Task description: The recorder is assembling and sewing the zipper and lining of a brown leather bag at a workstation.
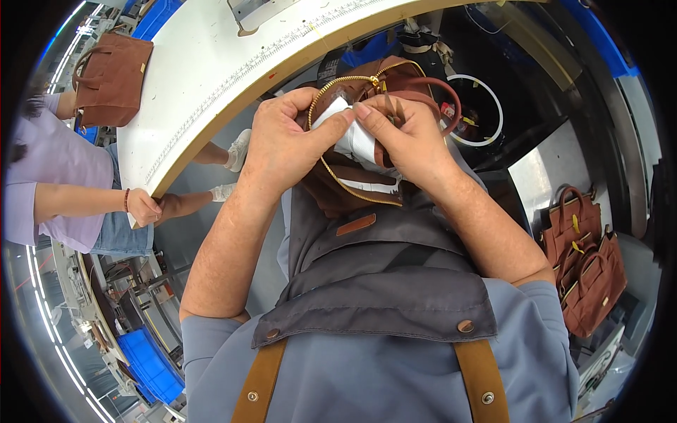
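A brown handbag [331, 199] rests on my lap, its gold-toothed zipper [323, 161] undone and its mouth spread wide. White thin material [355, 145], paper or lining, shows inside the opening. My left hand [293, 137] is closed, thumb and fingers pinching that material at the bag's left edge. Close beside it, my right hand [405, 134] pinches the same material, thumb tip almost meeting the left thumb. A dark pointed thing sticks up among the right fingers; its kind is unclear. The bag's rounded handle [451, 99] arches behind the right hand.
A white table [211, 77] with a ruler strip along its curved edge lies ahead. At left, a person [63, 176] holds another brown bag [113, 81] at the table. Several brown bags [582, 268] sit at right. A blue bin [149, 363] stands lower left.
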Demonstrator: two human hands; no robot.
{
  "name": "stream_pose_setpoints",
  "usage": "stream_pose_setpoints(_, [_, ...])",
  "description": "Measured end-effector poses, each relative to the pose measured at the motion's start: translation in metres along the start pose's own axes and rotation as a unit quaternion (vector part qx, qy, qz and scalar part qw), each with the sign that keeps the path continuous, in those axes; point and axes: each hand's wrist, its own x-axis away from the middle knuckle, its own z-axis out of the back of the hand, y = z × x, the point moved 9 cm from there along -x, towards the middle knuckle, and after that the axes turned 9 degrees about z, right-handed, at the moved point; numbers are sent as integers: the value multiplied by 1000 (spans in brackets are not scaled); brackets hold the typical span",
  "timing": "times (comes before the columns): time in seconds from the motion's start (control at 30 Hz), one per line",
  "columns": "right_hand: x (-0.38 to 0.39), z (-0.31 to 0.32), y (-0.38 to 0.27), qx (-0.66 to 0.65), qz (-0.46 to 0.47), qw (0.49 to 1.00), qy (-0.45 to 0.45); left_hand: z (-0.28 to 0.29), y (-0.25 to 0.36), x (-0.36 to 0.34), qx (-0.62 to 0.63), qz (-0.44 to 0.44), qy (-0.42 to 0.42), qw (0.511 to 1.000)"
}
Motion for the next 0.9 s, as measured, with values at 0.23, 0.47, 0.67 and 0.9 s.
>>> stream_pose_setpoints(0.23, [5,-5,-8,63,49,997,-6,9,5,-10,-108,-25,38,993])
stream_pose_setpoints(0.47, [7,-5,-9,32,56,998,-7,6,-6,-8,32,26,2,999])
stream_pose_setpoints(0.67, [12,-6,-11,10,53,999,2,5,-10,-2,45,31,-2,998])
stream_pose_setpoints(0.9, [13,-4,-5,-9,26,999,26,1,-11,1,33,5,2,999])
